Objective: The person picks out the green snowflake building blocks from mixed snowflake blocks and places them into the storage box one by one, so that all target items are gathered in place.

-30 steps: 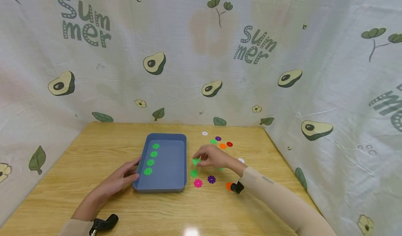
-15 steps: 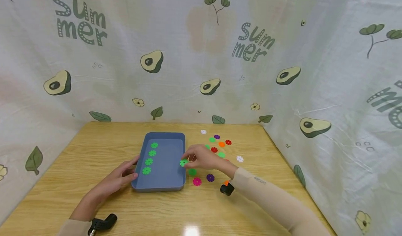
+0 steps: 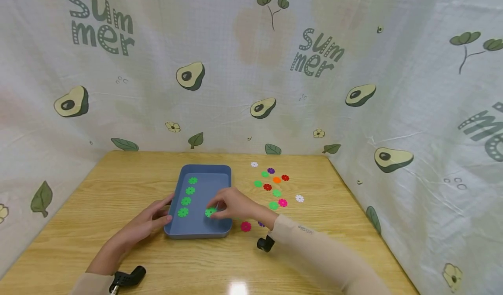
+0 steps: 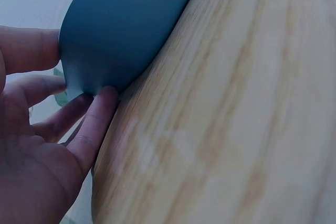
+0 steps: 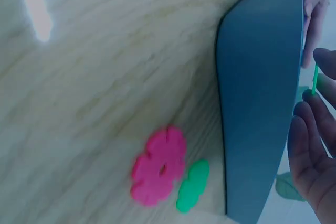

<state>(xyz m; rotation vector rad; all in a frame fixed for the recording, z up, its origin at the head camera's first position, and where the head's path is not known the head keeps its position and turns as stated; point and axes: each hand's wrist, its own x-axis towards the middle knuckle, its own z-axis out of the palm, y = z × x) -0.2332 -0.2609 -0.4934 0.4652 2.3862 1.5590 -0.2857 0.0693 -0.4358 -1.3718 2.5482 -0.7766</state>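
My right hand (image 3: 234, 203) pinches a green flower-shaped plastic disc (image 3: 210, 212) over the right half of the blue-grey tray (image 3: 198, 236). The disc shows edge-on between thumb and fingertips in the right wrist view, above the tray's rim. Several green discs like it (image 3: 186, 201) lie in a column along the tray's left side. My left hand (image 3: 146, 224) touches the tray's outer left wall with fairly straight fingers; in the left wrist view its fingertips (image 4: 107, 94) rest against that wall, near the tabletop.
Loose flower-shaped discs lie right of the tray, among them a pink disc (image 3: 246, 226), a red disc (image 3: 267, 187), an orange disc (image 3: 277, 180) and a white disc (image 3: 300, 198). A patterned curtain (image 3: 235, 68) surrounds the wooden table (image 3: 188, 269) behind and at both sides.
My right hand has moved left with the green disc, from the tabletop beside the tray across its right rim to above its inside. My left hand has stayed at the tray's left wall.
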